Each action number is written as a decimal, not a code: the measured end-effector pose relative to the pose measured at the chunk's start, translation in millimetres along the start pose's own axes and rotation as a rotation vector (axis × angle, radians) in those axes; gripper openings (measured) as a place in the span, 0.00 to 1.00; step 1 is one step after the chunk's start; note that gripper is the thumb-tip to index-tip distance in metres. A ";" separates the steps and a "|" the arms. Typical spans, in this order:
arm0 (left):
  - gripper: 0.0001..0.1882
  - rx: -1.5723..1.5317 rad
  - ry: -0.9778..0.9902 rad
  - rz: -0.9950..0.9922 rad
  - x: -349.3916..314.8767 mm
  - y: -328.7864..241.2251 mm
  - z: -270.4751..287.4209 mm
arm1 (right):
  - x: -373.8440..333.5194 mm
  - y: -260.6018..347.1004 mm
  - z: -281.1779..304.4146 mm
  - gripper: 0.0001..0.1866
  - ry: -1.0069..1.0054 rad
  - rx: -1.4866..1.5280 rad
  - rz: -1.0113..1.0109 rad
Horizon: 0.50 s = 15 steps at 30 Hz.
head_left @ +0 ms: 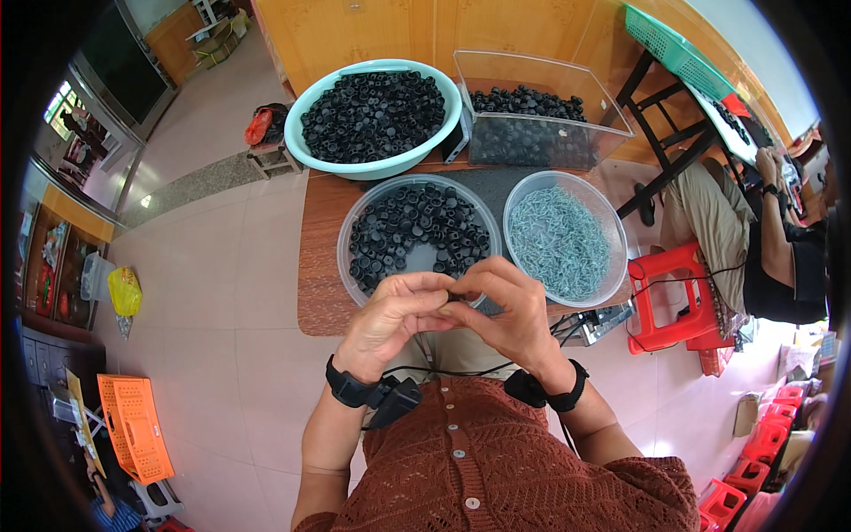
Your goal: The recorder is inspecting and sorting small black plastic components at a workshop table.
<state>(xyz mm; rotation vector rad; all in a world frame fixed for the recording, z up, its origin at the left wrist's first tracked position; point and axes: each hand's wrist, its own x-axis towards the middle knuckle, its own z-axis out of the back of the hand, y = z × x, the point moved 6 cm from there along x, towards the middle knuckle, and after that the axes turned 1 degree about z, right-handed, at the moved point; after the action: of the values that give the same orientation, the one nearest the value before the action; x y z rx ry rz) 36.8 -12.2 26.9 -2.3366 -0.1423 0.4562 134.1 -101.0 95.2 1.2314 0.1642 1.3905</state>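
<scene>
Fingers (415, 284) of the left hand (394, 312) and right hand (510, 306) together pinch a small dark piece (455, 296) at the near side of the near left tub (422, 258). The step looks like hand-working one piece; the next move probably calls for steady alignment.

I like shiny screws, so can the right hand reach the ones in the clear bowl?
Probably yes: the screws lie in an open bowl close to the right hand, nothing between, though it's busy pinching a small dark piece.
</scene>
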 end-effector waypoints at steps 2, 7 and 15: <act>0.14 -0.007 -0.028 -0.031 0.4 1.6 1.6 | -1.4 -0.1 -0.8 0.14 -0.001 -0.028 -0.017; 0.15 0.018 -0.041 -0.114 1.7 3.5 0.3 | -7.5 -1.4 -7.7 0.17 0.009 -0.076 -0.083; 0.15 0.089 -0.098 -0.181 1.0 6.5 3.2 | -8.4 5.4 -15.8 0.14 0.053 -0.318 0.087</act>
<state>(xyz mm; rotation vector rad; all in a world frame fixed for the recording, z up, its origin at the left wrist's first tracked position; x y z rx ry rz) 36.4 -14.5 20.0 -2.1915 -0.3701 0.4764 117.0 -100.5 87.6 0.9467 -0.0738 1.4608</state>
